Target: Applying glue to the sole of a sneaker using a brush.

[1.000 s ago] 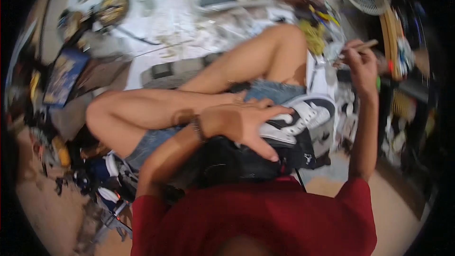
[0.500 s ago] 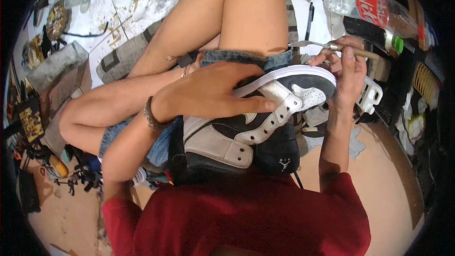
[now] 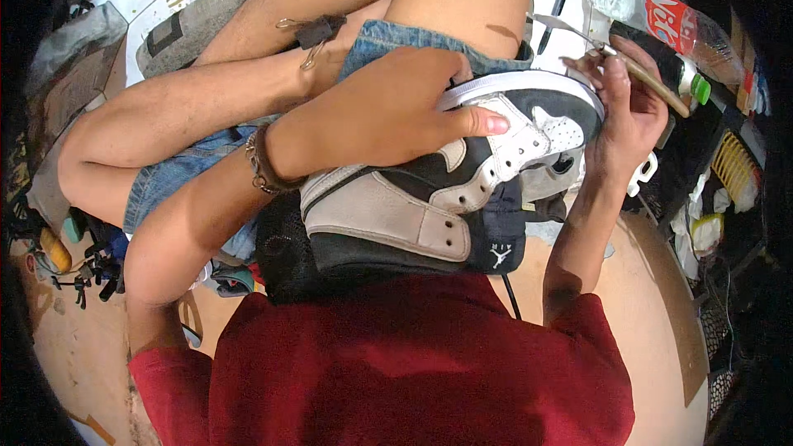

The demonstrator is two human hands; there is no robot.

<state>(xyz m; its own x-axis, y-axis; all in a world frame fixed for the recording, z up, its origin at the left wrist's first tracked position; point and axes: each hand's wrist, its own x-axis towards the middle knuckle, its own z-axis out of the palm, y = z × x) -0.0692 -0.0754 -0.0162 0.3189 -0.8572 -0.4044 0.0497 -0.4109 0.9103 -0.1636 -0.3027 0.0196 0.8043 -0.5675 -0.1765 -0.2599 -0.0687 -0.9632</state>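
Note:
A high-top sneaker (image 3: 421,215) in black, white and beige lies on its side across my lap, its toe to the right. My left hand (image 3: 388,111) grips it around the white sole edge, thumb pressed on the white leather beside the lace holes. Its other fingers are partly hidden behind the sole. By the toe, my right hand (image 3: 624,107) is closed around a palette knife (image 3: 648,78) with a wooden handle. The knife's thin metal blade points up and left, clear of the shoe. Part of the right hand appears to touch the toe.
A clear plastic bottle (image 3: 677,29) with a red label and green cap lies at the upper right, near a dark pen (image 3: 552,21). A yellow brush (image 3: 733,167) is at the right edge. A black binder clip (image 3: 318,30) sits by my leg. Small tools clutter the left.
The knife has tilted, its handle now sloping more steeply down to the right. The left thumb sits nearer the toe of the sneaker. The whole view has shifted a little.

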